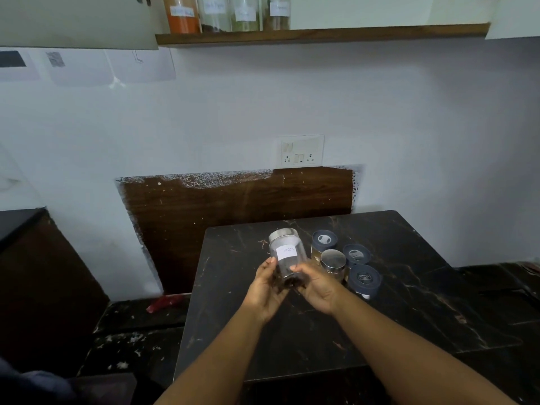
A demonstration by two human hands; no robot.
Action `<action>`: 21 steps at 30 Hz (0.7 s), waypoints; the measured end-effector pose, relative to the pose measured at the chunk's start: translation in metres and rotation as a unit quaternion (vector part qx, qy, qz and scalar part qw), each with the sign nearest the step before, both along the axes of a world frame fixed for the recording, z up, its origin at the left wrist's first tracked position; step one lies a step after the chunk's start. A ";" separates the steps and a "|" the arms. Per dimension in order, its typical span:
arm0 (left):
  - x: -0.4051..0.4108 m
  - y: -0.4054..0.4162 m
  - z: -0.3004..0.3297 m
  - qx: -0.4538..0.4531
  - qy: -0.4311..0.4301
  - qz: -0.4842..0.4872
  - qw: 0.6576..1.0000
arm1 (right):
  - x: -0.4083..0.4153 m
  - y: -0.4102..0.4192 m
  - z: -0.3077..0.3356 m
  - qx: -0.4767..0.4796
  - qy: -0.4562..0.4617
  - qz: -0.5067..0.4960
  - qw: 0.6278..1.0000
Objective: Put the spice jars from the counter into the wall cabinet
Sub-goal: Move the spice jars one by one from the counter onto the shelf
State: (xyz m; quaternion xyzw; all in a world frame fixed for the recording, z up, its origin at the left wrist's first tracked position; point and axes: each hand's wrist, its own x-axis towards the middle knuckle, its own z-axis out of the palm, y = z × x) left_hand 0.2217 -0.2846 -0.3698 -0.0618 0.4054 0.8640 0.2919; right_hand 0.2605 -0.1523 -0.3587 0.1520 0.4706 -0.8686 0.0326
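Both hands hold one clear spice jar point(287, 260) above the dark marbled worktop point(409, 302), tilted so its silver lid leans away toward 12 o'clock. The left hand point(267, 287) curls around the jar's lower left side, and the right hand point(317, 286) closes on its lower right, thumb lying across the front. The jar is transparent with a white paper label bearing handwriting that is too blurred to read with certainty; a small amount of dark contents sits at its base, partly hidden by the fingers.

At 3 o'clock from the held jar, four more jars stand in a tight cluster on the worktop: a silver-lidded jar point(333, 264) nearest the right hand, and three dark-blue-lidded jars point(357, 254) around it. Their bodies are mostly hidden behind one another, so the contents are hard to make out.

At 12 o'clock, high on the wall, the cabinet shelf point(321, 35) carries a row of four tall labelled jars point(182, 16), the leftmost filled with orange powder. Their tops are cut off by the frame edge, and their labels are unreadable. A switch plate point(301, 150) sits on the wall between shelf and worktop.
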 end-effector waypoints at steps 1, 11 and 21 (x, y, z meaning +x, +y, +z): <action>0.000 -0.001 0.001 -0.007 0.007 -0.004 1.000 | -0.001 0.000 -0.001 0.008 -0.007 -0.009 1.000; -0.008 0.001 0.005 -0.031 0.027 -0.017 0.999 | -0.001 0.002 0.001 0.011 -0.014 -0.028 0.999; -0.011 0.008 0.012 -0.042 0.037 -0.017 0.998 | 0.003 0.003 0.009 0.004 0.003 -0.036 0.999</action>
